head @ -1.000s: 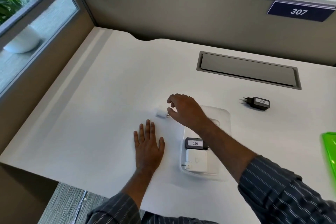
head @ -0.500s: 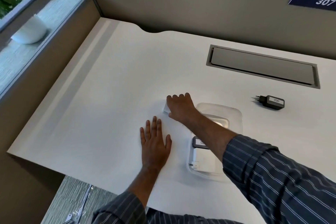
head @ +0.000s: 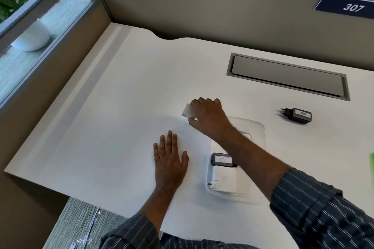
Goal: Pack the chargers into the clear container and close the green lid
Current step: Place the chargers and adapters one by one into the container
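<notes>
My right hand (head: 208, 117) is closed around a small white charger (head: 188, 110), held just above the desk, left of the clear container's far end. The clear container (head: 260, 129) lies on the white desk and holds a dark charger labelled 026 (head: 222, 159) and a large white charger (head: 224, 181); my right forearm crosses over it. My left hand (head: 170, 159) rests flat on the desk, fingers spread, left of the container. A black charger labelled 002 (head: 299, 115) lies on the desk to the right. A sliver of the green lid (head: 372, 164) shows at the right edge.
A grey cable hatch (head: 287, 76) is set into the white desk (head: 121, 117) at the back right. Beige partition walls close the back and left sides. The desk's front edge runs just below my left wrist.
My right hand has closed on the small white charger and lifted it slightly off the desk. The camera view shifted a little. My left hand has stayed flat.
</notes>
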A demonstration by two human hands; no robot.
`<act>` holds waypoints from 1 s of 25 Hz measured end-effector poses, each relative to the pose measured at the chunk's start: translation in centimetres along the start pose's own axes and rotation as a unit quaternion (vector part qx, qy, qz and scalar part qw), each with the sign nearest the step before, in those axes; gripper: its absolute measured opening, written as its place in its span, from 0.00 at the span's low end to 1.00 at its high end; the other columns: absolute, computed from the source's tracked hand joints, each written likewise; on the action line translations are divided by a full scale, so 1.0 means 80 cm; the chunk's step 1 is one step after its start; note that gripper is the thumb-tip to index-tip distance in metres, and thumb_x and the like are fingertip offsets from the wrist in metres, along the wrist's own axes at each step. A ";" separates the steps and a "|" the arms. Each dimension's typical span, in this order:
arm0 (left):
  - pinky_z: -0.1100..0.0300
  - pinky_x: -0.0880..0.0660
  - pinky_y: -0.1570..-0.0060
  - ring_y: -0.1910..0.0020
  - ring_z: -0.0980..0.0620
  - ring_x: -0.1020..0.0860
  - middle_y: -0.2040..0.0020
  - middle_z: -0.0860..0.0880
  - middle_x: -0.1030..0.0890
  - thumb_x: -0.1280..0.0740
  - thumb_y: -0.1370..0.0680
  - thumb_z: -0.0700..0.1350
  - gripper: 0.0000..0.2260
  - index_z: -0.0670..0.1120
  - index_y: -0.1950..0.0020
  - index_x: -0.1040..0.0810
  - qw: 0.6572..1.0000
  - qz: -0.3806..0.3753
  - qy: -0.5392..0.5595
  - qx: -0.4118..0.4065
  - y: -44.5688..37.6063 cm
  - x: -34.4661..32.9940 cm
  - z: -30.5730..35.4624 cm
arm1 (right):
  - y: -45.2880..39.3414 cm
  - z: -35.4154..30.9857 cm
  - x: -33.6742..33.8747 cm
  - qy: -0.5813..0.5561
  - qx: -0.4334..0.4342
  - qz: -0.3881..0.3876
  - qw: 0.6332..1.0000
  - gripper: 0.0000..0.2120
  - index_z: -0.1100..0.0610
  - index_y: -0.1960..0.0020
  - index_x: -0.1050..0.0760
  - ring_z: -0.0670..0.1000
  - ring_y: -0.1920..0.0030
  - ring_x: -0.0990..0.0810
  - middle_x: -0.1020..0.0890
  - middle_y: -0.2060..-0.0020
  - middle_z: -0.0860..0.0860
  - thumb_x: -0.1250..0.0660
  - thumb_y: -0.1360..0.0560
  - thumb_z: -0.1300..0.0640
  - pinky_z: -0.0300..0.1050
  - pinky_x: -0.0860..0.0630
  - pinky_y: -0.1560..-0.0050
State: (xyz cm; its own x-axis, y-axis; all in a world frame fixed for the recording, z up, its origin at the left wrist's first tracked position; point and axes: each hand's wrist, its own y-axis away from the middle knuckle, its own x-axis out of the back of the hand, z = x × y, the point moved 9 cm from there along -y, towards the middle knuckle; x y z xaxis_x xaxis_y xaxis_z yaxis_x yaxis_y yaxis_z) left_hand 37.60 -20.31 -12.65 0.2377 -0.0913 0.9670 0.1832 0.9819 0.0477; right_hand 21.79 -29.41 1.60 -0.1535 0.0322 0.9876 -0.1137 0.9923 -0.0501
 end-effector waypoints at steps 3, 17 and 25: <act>0.42 0.51 0.19 0.16 0.46 0.55 0.15 0.49 0.51 0.50 0.17 0.59 0.31 0.48 0.16 0.50 1.000 0.000 0.001 -0.001 0.000 0.001 0.000 | 0.026 0.024 0.037 -0.045 -0.038 0.022 0.998 0.16 0.54 0.45 0.24 0.56 0.53 0.21 0.19 0.53 0.50 0.34 0.29 0.46 0.52 0.31 0.50; 0.41 0.51 0.19 0.17 0.44 0.51 0.16 0.46 0.47 0.47 0.17 0.58 0.31 0.45 0.17 0.46 1.000 0.000 0.011 -0.011 0.005 0.012 0.006 | 0.167 0.096 0.006 -0.135 -0.118 -0.053 0.982 0.16 0.56 0.42 0.24 0.55 0.51 0.22 0.20 0.51 0.51 0.31 0.27 0.50 0.48 0.26 0.51; 0.43 0.52 0.19 0.17 0.45 0.52 0.16 0.46 0.48 0.48 0.17 0.58 0.31 0.46 0.17 0.47 1.000 0.002 0.014 -0.013 0.005 0.012 0.007 | 0.152 0.077 -0.061 -0.049 -0.047 -0.171 0.983 0.22 0.57 0.30 0.29 0.58 0.38 0.25 0.23 0.38 0.56 0.36 0.20 0.49 0.54 0.26 0.41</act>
State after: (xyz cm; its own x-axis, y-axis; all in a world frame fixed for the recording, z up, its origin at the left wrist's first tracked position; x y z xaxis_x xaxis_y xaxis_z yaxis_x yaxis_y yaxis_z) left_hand 37.37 -19.90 -11.59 0.2649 -0.0922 0.9599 0.2074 0.9776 0.0367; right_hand 15.12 -18.25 -4.76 -0.2169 -0.3132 0.9246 -0.0843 0.9496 0.3019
